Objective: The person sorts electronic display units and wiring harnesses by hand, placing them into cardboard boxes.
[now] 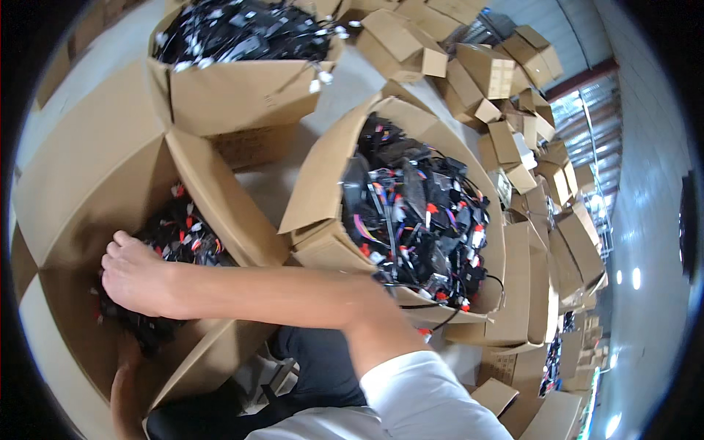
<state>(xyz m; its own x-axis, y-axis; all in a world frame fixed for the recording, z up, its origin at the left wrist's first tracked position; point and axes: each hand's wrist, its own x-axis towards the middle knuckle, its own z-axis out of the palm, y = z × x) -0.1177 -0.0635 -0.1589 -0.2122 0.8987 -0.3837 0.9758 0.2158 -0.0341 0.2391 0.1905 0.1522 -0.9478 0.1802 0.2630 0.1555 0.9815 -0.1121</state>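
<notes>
My right hand [138,277] reaches far left across my body into an open cardboard box [81,227]. Its fingers are curled, and what they grip is hidden beneath the palm. Under and beside it lies a heap of black wire harnesses [189,233] with red and white connectors. My left hand [130,350] comes up inside the near wall of the same box. Its fingers are lost behind a dark bundle [150,331] between the two hands, so their pose cannot be made out.
On the right stands a box [323,238] heaped with black cabled parts and coloured wires. Another box [242,95] at the back overflows with black cables and white plugs. Several cardboard boxes [484,70] are piled along the right, by a grey wall [653,183].
</notes>
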